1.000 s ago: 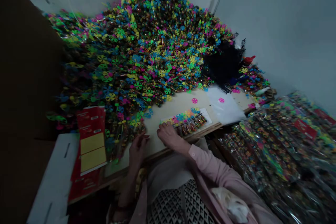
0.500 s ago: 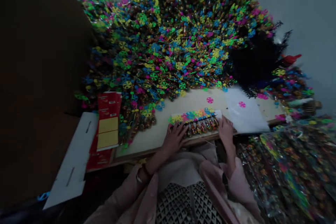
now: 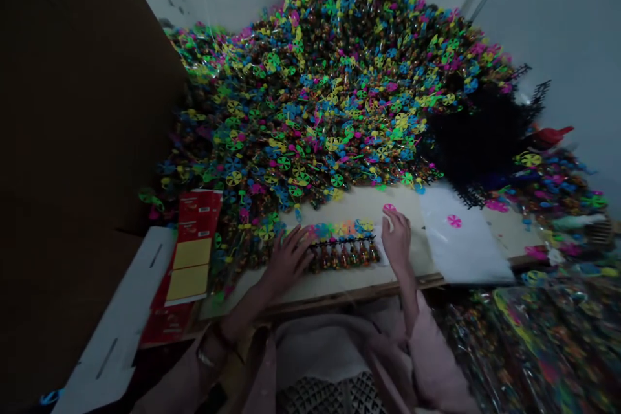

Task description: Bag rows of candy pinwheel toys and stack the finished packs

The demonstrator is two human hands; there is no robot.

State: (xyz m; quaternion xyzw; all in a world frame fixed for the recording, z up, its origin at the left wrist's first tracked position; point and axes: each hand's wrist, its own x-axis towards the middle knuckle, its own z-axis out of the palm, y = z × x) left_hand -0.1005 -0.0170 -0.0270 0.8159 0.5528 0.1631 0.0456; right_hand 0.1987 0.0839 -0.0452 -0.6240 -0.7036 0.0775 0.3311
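A pale wooden tabletop (image 3: 354, 288) with a darker front edge runs across the lower middle of the frame, and a huge heap of neon plastic pinwheels (image 3: 310, 103) on small filled tubes spills over its back and left side, rising against the wall. Near the front edge lies a short row of pinwheel tubes (image 3: 342, 257), their pink, blue and yellow wheels fanned toward the heap and a black comb-like strip (image 3: 342, 241) lying across them.

The left hand (image 3: 288, 260) sits at the left end of that row, its fingers (image 3: 297, 242) spread and relaxed, not clenched, on or just over the wheels. The right hand (image 3: 396, 239) stands just right of the row, its fingers (image 3: 395, 220) extended, with a single pink pinwheel (image 3: 389, 207) at their tips; whether they grasp it, I cannot tell.

Further right, a white plastic sheet (image 3: 463, 239) overhangs the tabletop, with another pink pinwheel (image 3: 454, 220) on it. Red and yellow cards (image 3: 191, 249) lie at the left edge, beside a white cardboard strip (image 3: 114, 317). Bulging clear bags of pinwheels (image 3: 533, 343) fill the lower right. A grey wall (image 3: 567, 32) closes the upper right, and a dark panel (image 3: 72, 110) the left.
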